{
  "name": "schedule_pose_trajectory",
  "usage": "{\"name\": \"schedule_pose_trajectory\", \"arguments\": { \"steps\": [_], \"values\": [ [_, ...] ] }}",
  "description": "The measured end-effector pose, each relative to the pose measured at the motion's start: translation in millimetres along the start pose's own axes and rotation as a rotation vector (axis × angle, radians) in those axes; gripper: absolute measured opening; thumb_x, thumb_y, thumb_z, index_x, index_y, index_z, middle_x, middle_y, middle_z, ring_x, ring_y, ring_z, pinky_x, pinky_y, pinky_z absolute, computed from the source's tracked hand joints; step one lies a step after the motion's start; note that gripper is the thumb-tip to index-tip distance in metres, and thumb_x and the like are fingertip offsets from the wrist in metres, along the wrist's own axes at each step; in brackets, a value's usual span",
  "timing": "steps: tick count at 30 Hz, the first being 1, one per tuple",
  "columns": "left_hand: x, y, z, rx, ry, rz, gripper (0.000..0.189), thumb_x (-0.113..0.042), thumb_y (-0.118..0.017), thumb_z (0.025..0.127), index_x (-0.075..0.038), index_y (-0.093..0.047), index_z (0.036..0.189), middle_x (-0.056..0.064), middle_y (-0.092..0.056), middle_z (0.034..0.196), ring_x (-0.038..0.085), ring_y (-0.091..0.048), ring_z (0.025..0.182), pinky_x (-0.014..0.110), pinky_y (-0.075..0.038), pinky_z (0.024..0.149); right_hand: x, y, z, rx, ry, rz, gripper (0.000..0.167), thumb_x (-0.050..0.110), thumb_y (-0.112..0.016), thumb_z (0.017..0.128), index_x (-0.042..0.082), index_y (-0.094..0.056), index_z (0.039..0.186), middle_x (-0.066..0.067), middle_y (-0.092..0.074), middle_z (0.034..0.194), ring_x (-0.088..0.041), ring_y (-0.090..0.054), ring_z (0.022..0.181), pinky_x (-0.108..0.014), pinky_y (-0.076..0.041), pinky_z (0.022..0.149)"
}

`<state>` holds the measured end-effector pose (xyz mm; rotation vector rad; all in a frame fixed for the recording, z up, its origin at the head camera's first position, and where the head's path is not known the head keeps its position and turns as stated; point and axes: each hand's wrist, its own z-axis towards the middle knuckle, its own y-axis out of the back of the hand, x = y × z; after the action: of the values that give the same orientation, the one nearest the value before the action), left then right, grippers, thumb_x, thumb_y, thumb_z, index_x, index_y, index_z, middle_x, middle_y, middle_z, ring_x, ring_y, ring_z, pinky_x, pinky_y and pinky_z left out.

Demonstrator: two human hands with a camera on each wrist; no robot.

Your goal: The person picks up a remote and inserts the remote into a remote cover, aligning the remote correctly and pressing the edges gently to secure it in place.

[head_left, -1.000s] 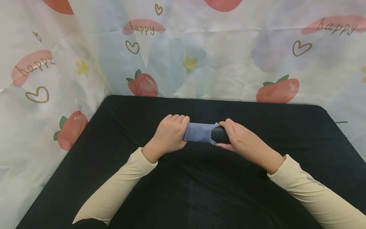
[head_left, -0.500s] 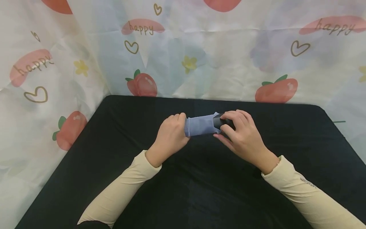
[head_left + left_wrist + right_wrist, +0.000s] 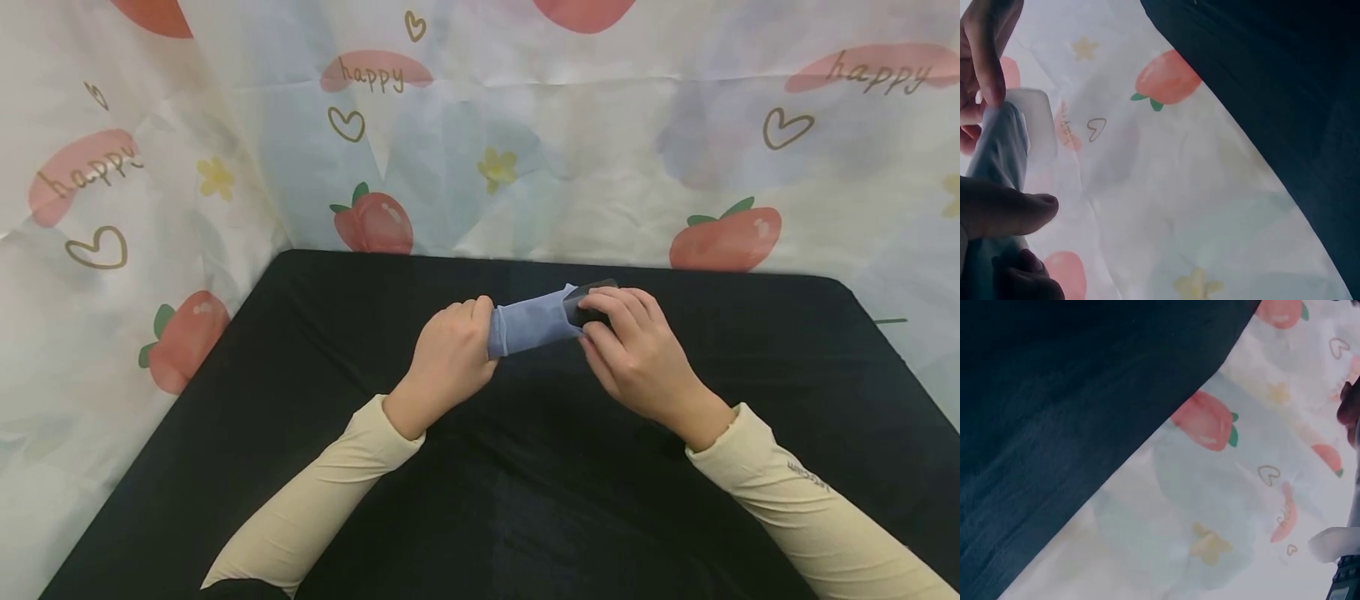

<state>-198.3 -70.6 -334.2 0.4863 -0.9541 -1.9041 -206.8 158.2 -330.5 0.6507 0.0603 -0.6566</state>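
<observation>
Head view: blue fabric pouch tilts more now, right end up; a corner of the dark item pokes above the fingers, so it looks only part-way inside. Left hand grips the pouch's left end; right hand pinches the item at the mouth. Pouch held over black cloth-covered table. Fabric soft, seamed; item smooth. Left wrist: translucent, rounded-corner piece beside pouch.

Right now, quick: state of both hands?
Left hand: closed, gripping the blue pouch.
Right hand: closed, holding the dark item at the pouch's mouth.
</observation>
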Motion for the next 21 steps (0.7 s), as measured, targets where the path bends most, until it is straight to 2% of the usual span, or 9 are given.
{"name": "schedule_pose_trajectory", "arguments": {
  "steps": [5, 10, 13, 17, 19, 21],
  "values": [
    [2.8, -1.0, -2.9, 0.006, -0.014, 0.027, 0.029, -0.016, -0.075, 0.069, -0.004, -0.054, 0.086, 0.006, -0.06, 0.068, 0.019, -0.057, 0.058, 0.029, -0.048, 0.054, -3.2, -0.8, -4.4, 0.0, 0.087, -0.026, 0.025, 0.004, -0.043, 0.094, -0.005, -0.055, 0.074, -0.022, -0.059, 0.099, -0.038, -0.055, 0.092, -0.052, -0.043, 0.076],
    [4.4, -0.5, -5.6, 0.023, -0.056, 0.028, 0.029, -0.017, -0.074, 0.069, -0.004, -0.055, 0.087, 0.005, -0.061, 0.07, 0.019, -0.057, 0.058, 0.029, -0.048, 0.054, -0.8, 6.2, -7.4, 0.024, 0.082, -0.005, 0.025, 0.007, -0.043, 0.094, -0.001, -0.056, 0.074, -0.02, -0.06, 0.096, -0.037, -0.056, 0.088, -0.051, -0.043, 0.073],
    [6.8, 1.2, -5.4, 0.004, -0.108, 0.061, 0.025, -0.015, -0.072, 0.07, -0.004, -0.055, 0.086, 0.005, -0.059, 0.069, 0.018, -0.055, 0.058, 0.029, -0.047, 0.055, -0.7, 18.0, -4.2, 0.097, 0.024, 0.077, 0.029, 0.015, -0.042, 0.097, 0.002, -0.057, 0.077, -0.017, -0.06, 0.093, -0.034, -0.055, 0.086, -0.049, -0.042, 0.075],
    [11.4, 3.9, -5.4, 0.003, -0.218, 0.093, 0.025, -0.014, -0.07, 0.069, -0.005, -0.055, 0.087, 0.005, -0.059, 0.072, 0.019, -0.055, 0.062, 0.028, -0.045, 0.058, -5.5, 33.4, 3.6, 0.238, -0.07, 0.155, 0.04, 0.032, -0.037, 0.101, 0.002, -0.062, 0.093, -0.013, -0.06, 0.095, -0.028, -0.055, 0.089, -0.046, -0.042, 0.081],
    [13.0, 4.7, -6.1, 0.009, -0.286, 0.079, 0.028, -0.014, -0.071, 0.068, -0.006, -0.055, 0.089, 0.005, -0.06, 0.075, 0.019, -0.056, 0.065, 0.028, -0.045, 0.06, -7.5, 36.2, 6.2, 0.313, -0.064, 0.15, 0.045, 0.036, -0.033, 0.101, 0.004, -0.064, 0.1, -0.011, -0.06, 0.097, -0.027, -0.055, 0.09, -0.045, -0.042, 0.081],
    [14.6, 5.5, -6.5, 0.011, -0.351, 0.066, 0.029, -0.014, -0.071, 0.068, -0.006, -0.054, 0.09, 0.004, -0.06, 0.079, 0.019, -0.055, 0.068, 0.028, -0.044, 0.061, -7.6, 36.1, 7.1, 0.372, -0.012, 0.154, 0.027, 0.029, -0.052, 0.096, 0.007, -0.067, 0.101, -0.008, -0.061, 0.095, -0.026, -0.056, 0.09, -0.044, -0.043, 0.081]
  ]
}}
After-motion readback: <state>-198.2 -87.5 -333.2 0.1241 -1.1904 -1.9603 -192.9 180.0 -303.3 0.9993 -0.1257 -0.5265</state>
